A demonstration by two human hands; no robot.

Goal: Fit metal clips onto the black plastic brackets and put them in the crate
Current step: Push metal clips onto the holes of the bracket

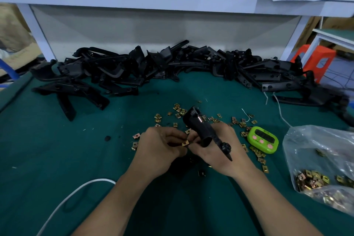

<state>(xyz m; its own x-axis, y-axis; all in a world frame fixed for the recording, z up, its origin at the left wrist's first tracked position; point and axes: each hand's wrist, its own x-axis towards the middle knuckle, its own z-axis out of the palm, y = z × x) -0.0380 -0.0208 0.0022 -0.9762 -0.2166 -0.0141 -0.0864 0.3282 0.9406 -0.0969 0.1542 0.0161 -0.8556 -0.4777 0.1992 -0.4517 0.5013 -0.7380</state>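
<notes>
Green mat surface (57, 149) under a white shelf frame, with a big pile of black brackets (153, 67) heaped along the back and loose clips (178, 111) scattered all over the middle. There's a bag of more clips (316, 159) on the right and a little green timer (262, 139) next to it. No crate anywhere in view.

What I'd worry about: the clip (185, 143) is tiny and only pinched at the fingertips, so if it meets the bracket edge crooked it'll probably jam or ping off into the scatter. The bracket's long tail also sticks out over the wrist, so a hard push could twist it in the grip.

Hands: the left hand (161, 147) is curled in tight, thumb and fingertips pinching that one clip. The right hand (218, 151) is wrapped around the lower body of the bracket (199, 126), holding it up off the surface, angled away, with the clip right beside it.
</notes>
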